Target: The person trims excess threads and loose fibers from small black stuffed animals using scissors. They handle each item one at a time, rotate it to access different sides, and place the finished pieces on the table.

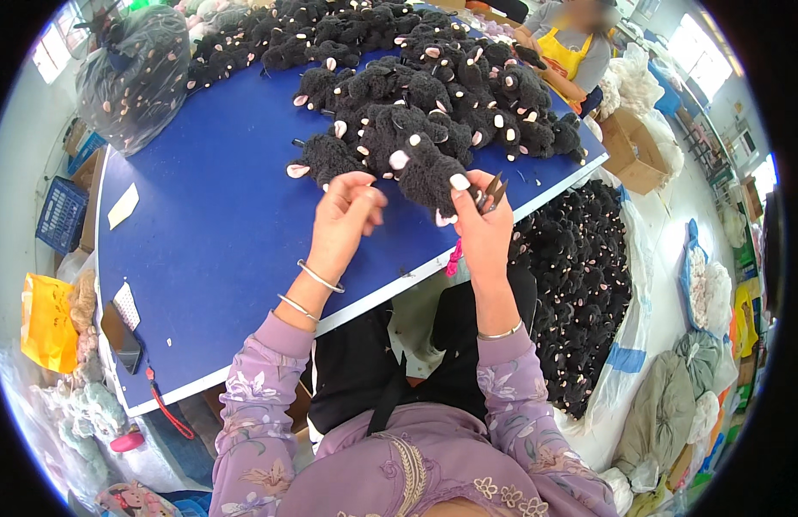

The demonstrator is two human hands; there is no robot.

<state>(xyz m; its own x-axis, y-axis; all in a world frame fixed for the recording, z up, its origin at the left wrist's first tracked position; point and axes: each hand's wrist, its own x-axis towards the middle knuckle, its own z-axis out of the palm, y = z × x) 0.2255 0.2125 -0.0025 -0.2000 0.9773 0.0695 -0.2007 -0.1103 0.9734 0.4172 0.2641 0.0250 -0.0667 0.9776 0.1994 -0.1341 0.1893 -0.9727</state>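
A blue work table (218, 215) fills the middle of a bright workshop, and a big heap of black plush toys (433, 95) with pink ears and feet covers its far half. Beside the table, on the person's right, a large clear bag of the same toys (580, 302) stands on the floor. A co-worker in a yellow apron (564, 53) sits at the far corner.

At the near edge of the heap the person holds one black plush toy (429, 172) just above the table. The right hand (483, 228) grips it from below, fingers closed around the body, and the same hand also carries small thread snips (492, 191) with the blades pointing up. The left hand (343, 220) is just beside the toy, its fingertips pressed together in a pinch, probably on a loose thread, though the thread itself is too thin to see.

To do this trimming well, I think the thread should be pulled straight and tight away from the fur. The snips then should close near the seam but not on the pile. The right hand's grip must stay firm, so the toy does not turn.
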